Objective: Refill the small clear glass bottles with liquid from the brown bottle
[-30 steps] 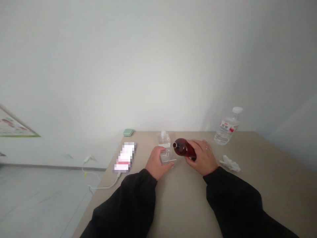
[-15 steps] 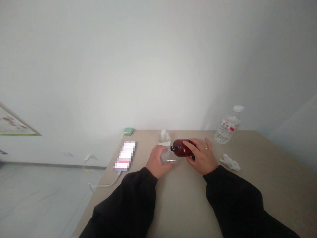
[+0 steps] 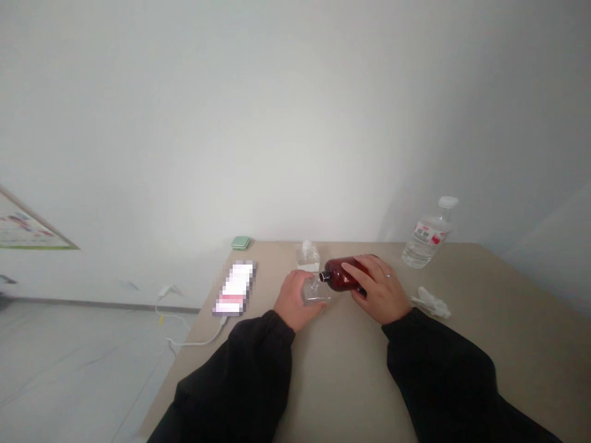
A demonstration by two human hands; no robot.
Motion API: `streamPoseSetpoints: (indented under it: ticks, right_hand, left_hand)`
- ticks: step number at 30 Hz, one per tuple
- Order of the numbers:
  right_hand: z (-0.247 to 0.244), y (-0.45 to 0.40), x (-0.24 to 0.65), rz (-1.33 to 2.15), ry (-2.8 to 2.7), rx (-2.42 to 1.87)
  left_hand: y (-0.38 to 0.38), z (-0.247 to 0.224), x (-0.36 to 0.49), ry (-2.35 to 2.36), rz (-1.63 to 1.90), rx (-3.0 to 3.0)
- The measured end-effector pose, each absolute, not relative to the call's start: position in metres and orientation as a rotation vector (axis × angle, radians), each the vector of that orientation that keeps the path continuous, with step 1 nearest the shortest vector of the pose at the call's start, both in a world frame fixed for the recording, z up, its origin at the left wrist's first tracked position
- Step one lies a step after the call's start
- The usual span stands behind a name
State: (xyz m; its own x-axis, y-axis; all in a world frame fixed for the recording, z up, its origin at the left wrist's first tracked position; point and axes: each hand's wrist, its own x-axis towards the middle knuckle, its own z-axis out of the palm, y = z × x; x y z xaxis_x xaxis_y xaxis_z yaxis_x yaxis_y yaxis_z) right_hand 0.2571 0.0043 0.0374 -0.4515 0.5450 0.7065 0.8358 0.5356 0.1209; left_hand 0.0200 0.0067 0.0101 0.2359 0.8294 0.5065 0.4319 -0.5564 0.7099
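Note:
My left hand (image 3: 298, 301) is wrapped round a small clear container (image 3: 315, 294), which looks like a square-sided bottle near the middle of the table. My right hand (image 3: 379, 289) grips a dark reddish-brown bottle (image 3: 340, 275) tipped nearly onto its side. Its uncapped mouth points left and sits at the top of the clear container. Whether liquid is flowing between them I cannot tell. Just behind stands another clear square bottle (image 3: 308, 258) with a whitish top, partly filled.
A large clear water bottle (image 3: 425, 240) with a white cap stands at the back right. Crumpled tissue (image 3: 434, 303) lies by my right wrist. At left are a phone (image 3: 235, 288) on a white cable (image 3: 203, 342) and a green case (image 3: 241, 243). The wall borders the table (image 3: 341, 375).
The raised little finger of my right hand has come down toward the bottle. The view has shifted slightly; both hands keep their holds and the bottle stays tipped.

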Motion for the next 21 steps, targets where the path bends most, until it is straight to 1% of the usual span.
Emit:
streamPoseSetpoints:
  ticks: [12,21]
  right_hand:
    - [0.0394,0.0035,0.2584,-0.708,-2.167,-1.106]
    - [0.0397,0.0038,0.2592,-0.711,-2.165,-1.084]
  left_hand:
    - [0.0062,0.0094,0.02,1.16,1.246,2.085]
    - [0.006,0.0096,0.0205,1.173,1.233,2.077]
